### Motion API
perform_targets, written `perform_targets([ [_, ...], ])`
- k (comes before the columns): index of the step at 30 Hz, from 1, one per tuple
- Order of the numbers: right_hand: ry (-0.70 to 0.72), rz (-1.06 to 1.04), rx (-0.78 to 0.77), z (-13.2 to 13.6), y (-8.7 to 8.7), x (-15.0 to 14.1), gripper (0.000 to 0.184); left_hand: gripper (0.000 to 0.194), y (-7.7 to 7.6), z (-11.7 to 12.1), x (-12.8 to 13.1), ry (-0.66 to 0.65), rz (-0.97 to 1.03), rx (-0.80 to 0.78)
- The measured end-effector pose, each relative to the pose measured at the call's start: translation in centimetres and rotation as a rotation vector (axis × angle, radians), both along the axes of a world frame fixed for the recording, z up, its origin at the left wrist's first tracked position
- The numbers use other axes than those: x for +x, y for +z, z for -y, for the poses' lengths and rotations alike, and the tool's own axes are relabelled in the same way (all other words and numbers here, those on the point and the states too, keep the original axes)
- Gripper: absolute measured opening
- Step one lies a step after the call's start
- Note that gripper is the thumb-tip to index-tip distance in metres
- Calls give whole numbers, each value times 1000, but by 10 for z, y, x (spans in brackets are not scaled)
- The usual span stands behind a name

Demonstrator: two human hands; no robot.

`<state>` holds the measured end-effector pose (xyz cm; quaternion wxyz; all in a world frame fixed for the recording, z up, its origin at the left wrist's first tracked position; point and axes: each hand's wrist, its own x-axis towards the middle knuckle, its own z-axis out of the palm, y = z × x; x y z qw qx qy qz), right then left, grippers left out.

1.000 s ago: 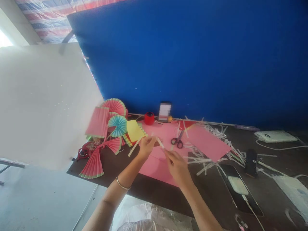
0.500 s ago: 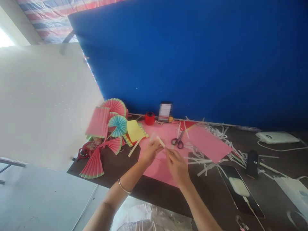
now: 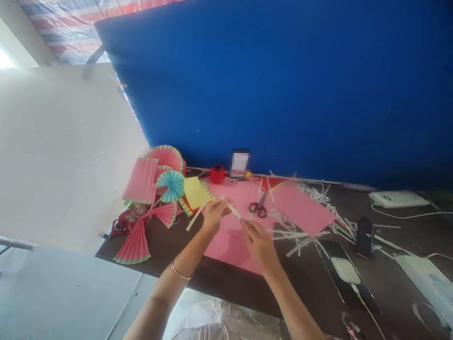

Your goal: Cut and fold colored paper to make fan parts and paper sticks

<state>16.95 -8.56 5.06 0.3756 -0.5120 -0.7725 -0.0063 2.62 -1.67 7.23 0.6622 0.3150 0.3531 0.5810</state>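
Observation:
A narrow pale strip point(image 3: 234, 210) stretches between my two hands above a pink paper sheet point(image 3: 226, 241). My left hand point(image 3: 214, 218) pinches its far left end, with the fingertips closed. At the near right end, my right hand point(image 3: 257, 238) closes its fingers on the same strip; part of the grip is hidden. Black-handled scissors point(image 3: 261, 208) lie on the pink paper just beyond my right hand. Left of my left hand are a yellow paper piece point(image 3: 198, 191) and another pale strip point(image 3: 195, 219).
Pleated pink fans point(image 3: 136, 241) and a blue pleated rosette point(image 3: 171, 185) crowd the left end. A red tape roll point(image 3: 217, 174) stands at the back. White paper scraps point(image 3: 299, 241), a phone point(image 3: 348, 274) and a power bank point(image 3: 399, 199) lie right. A blue panel point(image 3: 265, 85) rises behind.
My left hand has moved slightly up and left, drawing away from my right hand, so more of the strip shows between them. The whole view has shifted a little.

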Motion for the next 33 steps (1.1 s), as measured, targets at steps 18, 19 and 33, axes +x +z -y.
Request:
perform_targets([
  [18, -26, -75, 59, -2, 5, -9, 28, 42, -2, 7, 4, -96, -26, 18],
  [19, -27, -74, 59, -3, 5, -9, 27, 41, -4, 10, 6, -112, -67, 27],
  [33, 8, 199, 109, -1, 6, 2, 37, 39, 2, 9, -3, -14, -171, 112],
])
